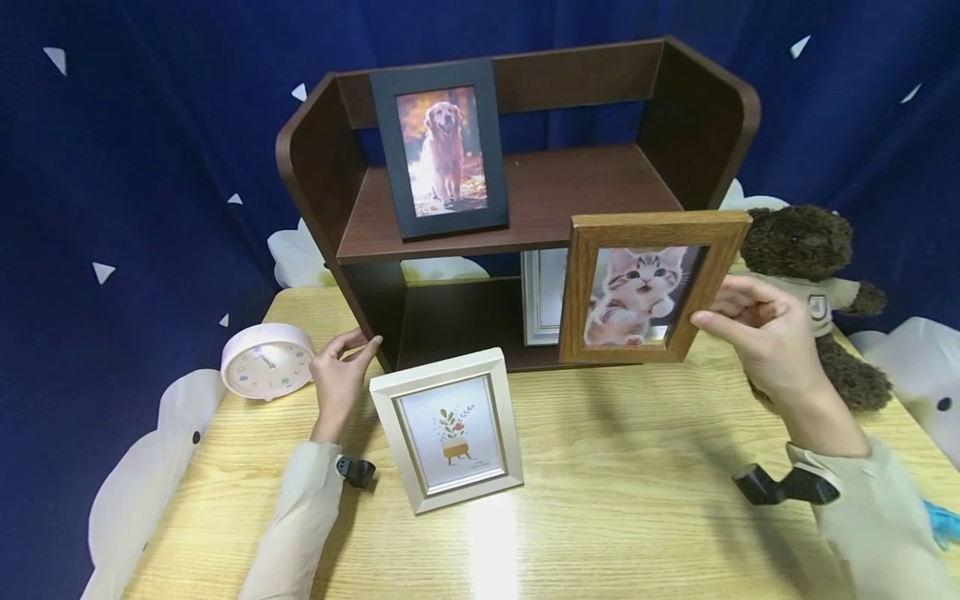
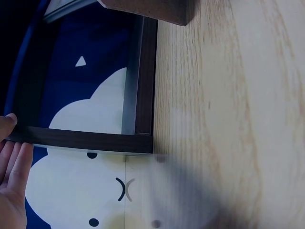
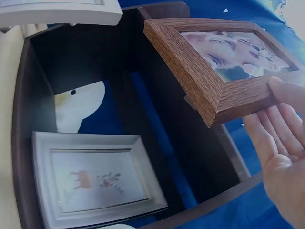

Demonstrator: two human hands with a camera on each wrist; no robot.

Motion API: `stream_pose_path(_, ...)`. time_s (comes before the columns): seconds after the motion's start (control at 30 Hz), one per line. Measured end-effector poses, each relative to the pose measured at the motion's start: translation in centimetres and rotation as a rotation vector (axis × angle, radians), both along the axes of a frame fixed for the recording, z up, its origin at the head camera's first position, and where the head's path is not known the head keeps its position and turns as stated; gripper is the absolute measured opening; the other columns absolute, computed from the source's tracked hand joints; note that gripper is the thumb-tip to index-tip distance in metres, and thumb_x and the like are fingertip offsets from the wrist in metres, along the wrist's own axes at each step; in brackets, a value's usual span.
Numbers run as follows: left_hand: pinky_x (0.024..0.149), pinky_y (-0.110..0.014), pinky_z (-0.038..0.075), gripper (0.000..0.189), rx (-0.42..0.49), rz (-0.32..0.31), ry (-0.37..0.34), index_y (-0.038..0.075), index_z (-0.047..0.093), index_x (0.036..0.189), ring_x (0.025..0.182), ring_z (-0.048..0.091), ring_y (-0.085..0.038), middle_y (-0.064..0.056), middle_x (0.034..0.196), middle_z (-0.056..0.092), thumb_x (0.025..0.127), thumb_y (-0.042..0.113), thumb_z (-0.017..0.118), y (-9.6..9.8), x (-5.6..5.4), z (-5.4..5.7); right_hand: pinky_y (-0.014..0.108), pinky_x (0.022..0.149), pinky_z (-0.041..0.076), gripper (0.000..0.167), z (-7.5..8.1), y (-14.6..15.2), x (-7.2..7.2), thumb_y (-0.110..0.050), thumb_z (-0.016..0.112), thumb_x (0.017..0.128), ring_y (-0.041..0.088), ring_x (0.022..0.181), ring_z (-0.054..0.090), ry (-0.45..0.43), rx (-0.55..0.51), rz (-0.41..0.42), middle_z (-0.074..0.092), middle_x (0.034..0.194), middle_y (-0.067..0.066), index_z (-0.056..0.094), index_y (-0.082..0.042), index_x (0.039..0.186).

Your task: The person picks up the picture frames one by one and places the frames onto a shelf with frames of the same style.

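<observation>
The left hand pinched the front edge of the dark shelf at its left panel, between thumb and fingers. Before the shelf's right part, the right hand gripped the kitten frame by its right side, thumb on the front; held there, it hid part of the pale frame on the shelf's lower level. The cream frame stood before the shelf's left half, its top overlapping the bottom edge in the head view. The dog frame stood on the shelf's upper level, the clock left of the shelf, the teddy bear right of it
</observation>
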State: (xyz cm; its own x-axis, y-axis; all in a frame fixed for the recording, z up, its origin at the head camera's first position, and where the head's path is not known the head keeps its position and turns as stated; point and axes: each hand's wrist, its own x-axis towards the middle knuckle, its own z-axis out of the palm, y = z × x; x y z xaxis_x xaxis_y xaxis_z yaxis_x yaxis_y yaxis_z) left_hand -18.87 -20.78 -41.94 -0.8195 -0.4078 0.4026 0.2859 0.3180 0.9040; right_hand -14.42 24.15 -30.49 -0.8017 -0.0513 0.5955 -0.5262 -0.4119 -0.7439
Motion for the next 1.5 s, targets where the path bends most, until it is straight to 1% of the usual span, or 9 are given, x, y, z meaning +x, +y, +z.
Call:
stream_pose_path(0.1, 0.070, -0.010, 0.054, 0.025, -0.007, 0.013, -0.001, -0.012, 0.068, 0.097, 0.072, 0.060, 0.011, -0.029, 0.092, 0.068, 0.078, 0.002, 0.077, -0.2, -0.2, -0.3, 0.021, 0.069, 0.058, 0.032, 1.1, -0.2, -0.5, 0.018, 0.070, 0.073, 0.017, 0.082, 0.069, 0.024, -0.014, 0.024, 0.072, 0.090, 0.012, 0.066, 0.011, 0.104)
stream_pose_path(0.23, 0.070, -0.012, 0.055, 0.025, -0.015, 0.013, 0.016, -0.012, 0.069, 0.095, 0.073, 0.061, 0.010, -0.027, 0.089, 0.069, 0.076, 0.002, 0.078, -0.3, -0.2, -0.4, 0.024, 0.070, 0.059, 0.034, 2.4, -0.4, -1.2, 0.028, 0.062, 0.073, 0.022, 0.083, 0.070, 0.036, -0.077, 0.092, 0.071, 0.092, 0.018, 0.061, 0.017, 0.105)
stream_pose_path(0.53, 0.070, -0.011, 0.054, 0.025, -0.007, -0.003, 0.015, -0.013, 0.068, 0.096, 0.073, 0.061, 0.011, -0.030, 0.091, 0.068, 0.077, 0.001, 0.077, -0.2, -0.3, -0.4, 0.026, 0.069, 0.059, 0.034, 4.5, -1.0, -2.3, 0.032, 0.060, 0.071, 0.024, 0.078, 0.070, 0.033, -0.130, 0.092, 0.071, 0.088, 0.021, 0.061, 0.019, 0.103)
stream_pose_path(0.63, 0.069, -0.009, 0.053, 0.026, -0.005, -0.011, 0.008, -0.014, 0.067, 0.096, 0.072, 0.061, 0.012, -0.032, 0.092, 0.066, 0.077, 0.001, 0.077, 0.0, -0.1, -0.1, 0.024, 0.067, 0.059, 0.032, 5.0, -1.2, -2.7, 0.029, 0.061, 0.073, 0.021, 0.076, 0.070, 0.042, -0.075, 0.046, 0.071, 0.087, 0.018, 0.063, 0.016, 0.102)
stream_pose_path(0.87, 0.069, -0.011, 0.054, 0.022, -0.038, 0.000, 0.020, -0.018, 0.066, 0.094, 0.072, 0.061, 0.008, -0.032, 0.089, 0.067, 0.077, -0.006, 0.074, 1.1, 1.5, 2.3, 0.025, 0.063, 0.059, 0.031, 6.0, -1.5, -3.8, 0.025, 0.065, 0.073, 0.020, 0.070, 0.070, 0.015, -0.092, 0.041, 0.071, 0.082, 0.016, 0.064, 0.015, 0.102)
stream_pose_path(1.03, 0.071, -0.012, 0.054, 0.024, -0.037, -0.009, 0.009, -0.018, 0.065, 0.096, 0.073, 0.061, 0.009, -0.034, 0.091, 0.065, 0.078, -0.005, 0.074, 1.2, 1.7, 2.5, 0.025, 0.063, 0.059, 0.029, 7.2, -1.7, -4.7, 0.021, 0.067, 0.074, 0.019, 0.069, 0.069, -0.021, -0.042, -0.038, 0.071, 0.081, 0.015, 0.064, 0.013, 0.102)
stream_pose_path(1.13, 0.071, -0.010, 0.054, 0.026, -0.026, -0.023, 0.006, -0.018, 0.065, 0.097, 0.073, 0.061, 0.009, -0.034, 0.092, 0.065, 0.078, -0.004, 0.074, 1.1, 1.6, 2.4, 0.025, 0.063, 0.059, 0.029, 7.8, -1.8, -5.3, 0.023, 0.064, 0.075, 0.021, 0.070, 0.069, -0.037, -0.065, -0.030, 0.071, 0.082, 0.017, 0.064, 0.014, 0.103)
stream_pose_path(1.33, 0.070, -0.009, 0.053, 0.026, -0.019, -0.025, 0.010, -0.017, 0.066, 0.097, 0.074, 0.061, 0.009, -0.034, 0.092, 0.065, 0.078, -0.003, 0.075, 0.9, 1.6, 2.2, 0.022, 0.058, 0.058, 0.026, 8.3, -2.1, -6.3, 0.021, 0.066, 0.075, 0.019, 0.067, 0.069, -0.045, -0.056, -0.106, 0.071, 0.079, 0.016, 0.066, 0.012, 0.100)
stream_pose_path(1.5, 0.070, -0.009, 0.053, 0.025, -0.021, -0.026, 0.019, -0.018, 0.065, 0.096, 0.073, 0.061, 0.009, -0.034, 0.092, 0.066, 0.078, -0.004, 0.074, 0.9, 1.6, 2.1, 0.022, 0.058, 0.058, 0.026, 8.5, -2.5, -6.9, 0.019, 0.068, 0.075, 0.017, 0.069, 0.070, -0.089, -0.051, -0.122, 0.071, 0.080, 0.013, 0.068, 0.009, 0.099)
